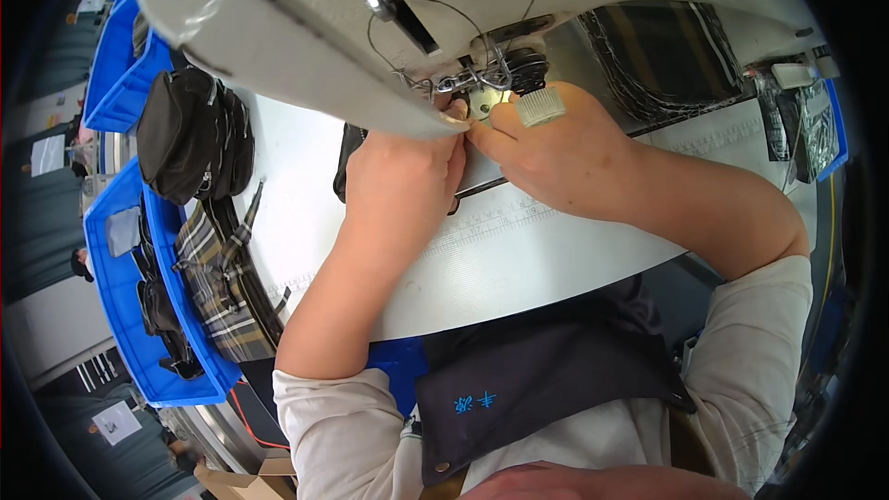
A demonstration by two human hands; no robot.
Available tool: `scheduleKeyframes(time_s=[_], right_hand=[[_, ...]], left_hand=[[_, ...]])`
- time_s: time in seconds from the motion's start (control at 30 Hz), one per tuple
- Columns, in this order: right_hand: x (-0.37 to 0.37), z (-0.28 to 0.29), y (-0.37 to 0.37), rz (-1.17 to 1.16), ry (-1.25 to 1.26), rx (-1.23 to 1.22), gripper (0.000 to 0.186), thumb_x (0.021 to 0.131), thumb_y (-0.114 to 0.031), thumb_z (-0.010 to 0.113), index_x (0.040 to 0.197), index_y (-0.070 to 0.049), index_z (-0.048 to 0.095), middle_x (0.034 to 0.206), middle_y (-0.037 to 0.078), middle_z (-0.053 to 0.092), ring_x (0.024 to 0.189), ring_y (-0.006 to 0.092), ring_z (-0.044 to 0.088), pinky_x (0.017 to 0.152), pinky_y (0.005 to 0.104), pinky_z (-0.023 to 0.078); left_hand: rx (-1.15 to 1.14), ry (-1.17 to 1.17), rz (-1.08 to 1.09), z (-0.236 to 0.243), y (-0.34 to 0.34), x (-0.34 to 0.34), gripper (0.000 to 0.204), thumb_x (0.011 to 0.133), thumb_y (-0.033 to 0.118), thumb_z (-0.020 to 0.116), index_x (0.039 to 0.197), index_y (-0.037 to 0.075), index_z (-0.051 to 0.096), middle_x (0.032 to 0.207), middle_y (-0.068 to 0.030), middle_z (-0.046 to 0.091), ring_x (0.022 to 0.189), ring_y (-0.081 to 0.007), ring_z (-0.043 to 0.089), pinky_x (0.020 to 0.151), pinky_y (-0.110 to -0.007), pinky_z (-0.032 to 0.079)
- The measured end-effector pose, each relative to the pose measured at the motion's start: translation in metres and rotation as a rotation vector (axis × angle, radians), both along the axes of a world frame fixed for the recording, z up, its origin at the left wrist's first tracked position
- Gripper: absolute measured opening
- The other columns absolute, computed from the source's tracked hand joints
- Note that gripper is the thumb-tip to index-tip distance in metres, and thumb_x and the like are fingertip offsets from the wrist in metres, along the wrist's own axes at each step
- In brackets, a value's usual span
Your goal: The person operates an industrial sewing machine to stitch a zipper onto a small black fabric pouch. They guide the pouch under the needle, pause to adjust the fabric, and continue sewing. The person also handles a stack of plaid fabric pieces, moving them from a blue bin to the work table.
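Note:
My left hand (403, 171) and my right hand (565, 148) meet beside the needle area of a white sewing machine (287, 56). A piece of black fabric (348, 162) shows at the outer side of my left hand, whose fingers are closed on it; most of it is hidden. The right thumb and forefinger are pinched together close to the left fingertips, and what lies between them is too small to make out. Below the hands, a thin dark edge (486, 187) crosses the white table. The metal presser foot and needle parts (468, 79) are just beyond my fingertips.
Left of the table stand blue bins (125, 306) holding dark pieces. A stack of black bags (190, 134) and plaid fabric (218, 278) lie near them. Dark striped panels (662, 60) rest at the back right, near a small blue tray (836, 130). The machine arm overhangs both hands.

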State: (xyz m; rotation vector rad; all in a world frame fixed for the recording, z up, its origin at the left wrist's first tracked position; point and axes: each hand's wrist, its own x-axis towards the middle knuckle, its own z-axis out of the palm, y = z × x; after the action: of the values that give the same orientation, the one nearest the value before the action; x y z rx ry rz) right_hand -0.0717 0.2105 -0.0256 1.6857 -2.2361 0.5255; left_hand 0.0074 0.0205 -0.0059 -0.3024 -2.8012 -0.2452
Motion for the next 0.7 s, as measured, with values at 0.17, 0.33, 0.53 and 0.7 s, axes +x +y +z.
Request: scheduleKeyframes(time_s=[0.17,0.33,0.53,0.7], right_hand=[[-0.001,-0.001,0.0,0.008,0.036,0.003,0.006,0.08,-0.012,0.069,0.082,-0.008,0.065,0.076,0.006,0.066,0.076,0.0218,0.067,0.069,0.036,0.053],[-0.002,-0.004,-0.001,-0.021,0.033,0.035,0.006,0.08,-0.013,0.069,0.078,-0.009,0.064,0.072,0.005,0.065,0.074,0.0219,0.067,0.068,0.0364,0.053],[-0.005,-0.004,0.0,-0.02,0.04,0.039,0.006,0.079,-0.013,0.07,0.079,-0.01,0.065,0.073,0.003,0.064,0.074,0.0207,0.067,0.067,0.0361,0.053],[-0.006,-0.002,0.002,0.006,0.072,0.041,0.007,0.078,-0.012,0.07,0.082,-0.01,0.065,0.078,0.002,0.064,0.077,0.0197,0.066,0.069,0.0349,0.053]], left_hand=[[-0.048,0.046,0.025,-0.006,0.009,0.002,0.018,0.083,0.007,0.074,0.101,0.007,0.072,0.111,-0.0057,0.071,0.093,-0.0283,0.066,0.073,-0.039,0.059],[-0.116,0.076,0.034,-0.008,0.014,0.001,0.02,0.081,0.006,0.074,0.1,0.006,0.071,0.111,-0.007,0.071,0.094,-0.0274,0.066,0.076,-0.038,0.059],[0.026,0.013,0.013,-0.003,0.002,-0.001,0.018,0.087,0.003,0.07,0.104,0.002,0.072,0.111,-0.0123,0.074,0.096,-0.0304,0.069,0.08,-0.039,0.058],[0.476,-0.212,0.128,0.008,-0.02,0.0,0.016,0.098,0.006,0.066,0.112,0.003,0.072,0.108,-0.0155,0.073,0.091,-0.0295,0.07,0.081,-0.034,0.054]])
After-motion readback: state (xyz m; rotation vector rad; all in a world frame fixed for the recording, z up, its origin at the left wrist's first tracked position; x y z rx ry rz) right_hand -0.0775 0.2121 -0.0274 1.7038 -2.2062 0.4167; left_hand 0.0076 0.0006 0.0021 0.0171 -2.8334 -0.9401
